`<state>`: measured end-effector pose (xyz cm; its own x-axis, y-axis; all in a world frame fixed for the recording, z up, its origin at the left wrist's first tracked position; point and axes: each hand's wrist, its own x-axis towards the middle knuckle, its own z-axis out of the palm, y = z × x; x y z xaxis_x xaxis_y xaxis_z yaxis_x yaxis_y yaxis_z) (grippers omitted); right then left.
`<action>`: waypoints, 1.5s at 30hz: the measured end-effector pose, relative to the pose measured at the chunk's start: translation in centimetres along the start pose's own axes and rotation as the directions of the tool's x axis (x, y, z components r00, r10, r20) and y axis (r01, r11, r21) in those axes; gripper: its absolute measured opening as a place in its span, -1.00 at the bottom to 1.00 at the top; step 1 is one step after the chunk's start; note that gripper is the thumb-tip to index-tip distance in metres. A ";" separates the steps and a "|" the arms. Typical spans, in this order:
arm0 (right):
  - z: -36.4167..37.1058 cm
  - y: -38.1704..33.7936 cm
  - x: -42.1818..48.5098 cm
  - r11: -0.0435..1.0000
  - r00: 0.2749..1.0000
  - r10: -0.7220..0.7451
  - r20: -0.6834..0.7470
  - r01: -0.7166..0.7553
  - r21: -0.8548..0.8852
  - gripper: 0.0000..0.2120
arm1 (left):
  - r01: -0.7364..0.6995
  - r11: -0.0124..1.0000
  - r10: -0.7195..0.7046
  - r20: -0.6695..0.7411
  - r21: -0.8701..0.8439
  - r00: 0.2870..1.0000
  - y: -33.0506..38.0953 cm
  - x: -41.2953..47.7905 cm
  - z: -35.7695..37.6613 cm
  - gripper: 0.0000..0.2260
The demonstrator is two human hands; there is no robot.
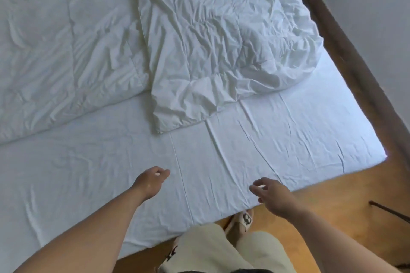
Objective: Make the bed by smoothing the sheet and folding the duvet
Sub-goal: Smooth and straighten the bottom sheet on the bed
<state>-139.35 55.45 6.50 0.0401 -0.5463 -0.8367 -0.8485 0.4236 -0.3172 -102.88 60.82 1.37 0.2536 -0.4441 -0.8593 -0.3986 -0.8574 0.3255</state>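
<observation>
A white fitted sheet (266, 146) covers the foot of the bed, with creases running across it. A crumpled white duvet (221, 40) lies bunched on the right half, one corner pointing toward me. A second, flatter white duvet (62, 46) covers the left half. My left hand (150, 180) hovers over the sheet near the bed's foot edge, fingers loosely curled, holding nothing. My right hand (273, 197) reaches over the foot edge of the sheet, fingers loosely bent and empty.
Wooden floor (332, 206) runs along the foot and right side of the bed. A white wall with a dark skirting board (355, 62) stands close on the right. My legs and patterned slippers (243, 221) are at the bed's foot. A dark cable (390, 209) lies on the floor.
</observation>
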 end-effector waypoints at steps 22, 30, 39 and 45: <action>7.7 -20.5 40.6 0.559 0.732 -0.679 0.060 0.568 -0.604 -0.23 | -0.010 0.997 -0.049 -0.731 -0.076 0.680 9.8 32.3 2.1 -0.63; 3.2 -20.8 38.6 0.597 0.809 -0.557 0.187 0.546 -0.588 -0.77 | -0.146 0.942 -0.030 -0.510 -0.303 0.860 13.9 25.1 4.3 -0.77; -9.4 -9.9 22.9 0.771 0.805 -0.588 -0.079 0.527 -0.358 -0.57 | -0.341 0.827 0.080 -0.506 -0.447 0.859 24.8 7.2 11.2 -0.79; -18.6 0.5 13.7 0.881 0.849 -0.472 -0.238 0.440 -0.175 -0.47 | -0.393 0.856 0.156 -0.557 -0.335 0.815 36.3 1.5 13.3 -0.70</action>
<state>-149.00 34.73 3.21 0.3090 -0.8355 -0.4544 -0.8219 0.0058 -0.5696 -128.69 32.55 6.67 0.6356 -0.6412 -0.4300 -0.1461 -0.6468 0.7485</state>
